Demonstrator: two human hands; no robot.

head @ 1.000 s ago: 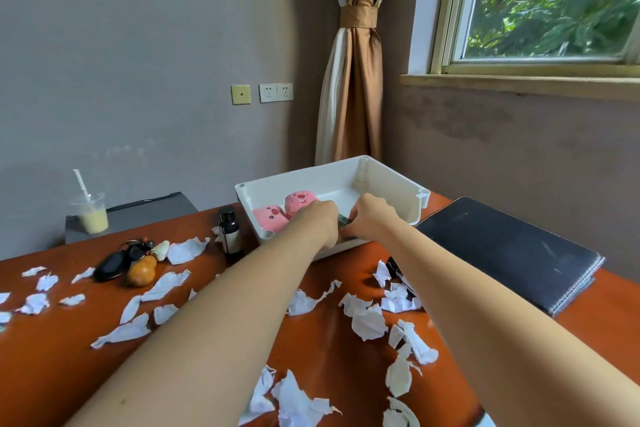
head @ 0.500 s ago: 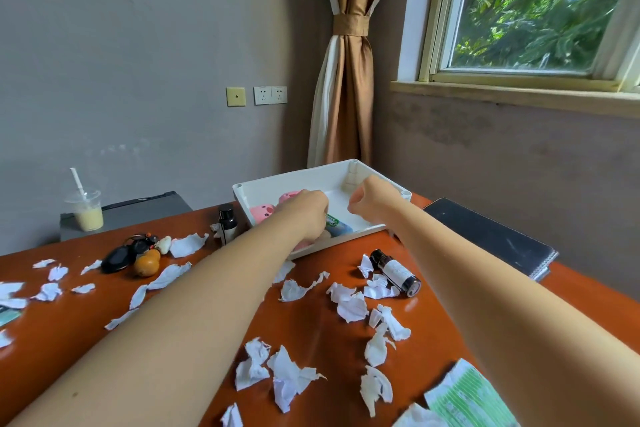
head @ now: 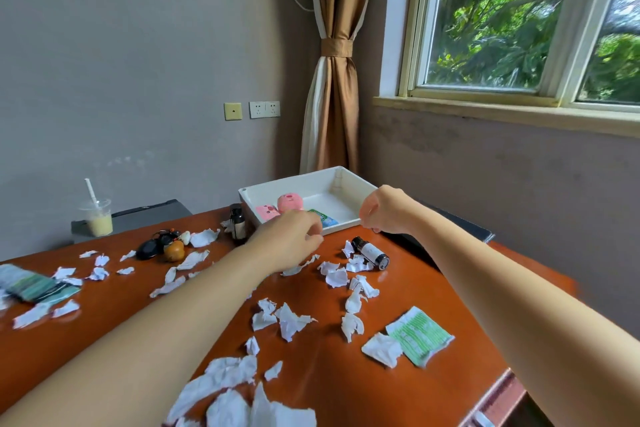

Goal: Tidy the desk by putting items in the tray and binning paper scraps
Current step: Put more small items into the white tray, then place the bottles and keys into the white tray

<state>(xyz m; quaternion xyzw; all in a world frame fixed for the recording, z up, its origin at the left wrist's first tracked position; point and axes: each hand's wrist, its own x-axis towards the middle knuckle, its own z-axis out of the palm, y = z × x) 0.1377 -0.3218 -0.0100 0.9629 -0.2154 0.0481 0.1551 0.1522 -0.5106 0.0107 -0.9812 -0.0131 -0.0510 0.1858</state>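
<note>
A white tray stands at the desk's far edge. Inside it lie two pink pig toys and a green-blue packet. My left hand hovers just in front of the tray's near wall, fingers loosely curled and holding nothing. Over the tray's right front corner is my right hand, curled into a fist with nothing in it. Torn white paper scraps litter the orange desk. A small dark bottle lies on its side below my right hand.
Another dark bottle stands upright left of the tray. A black key fob and an orange charm lie further left. The desk also holds a green sachet, a teal packet and a black notebook. A drink cup stands behind.
Both hands held the green-blue packet inside the tray, let it go there and drew back toward me. The camera has tilted, showing more of the near desk.
</note>
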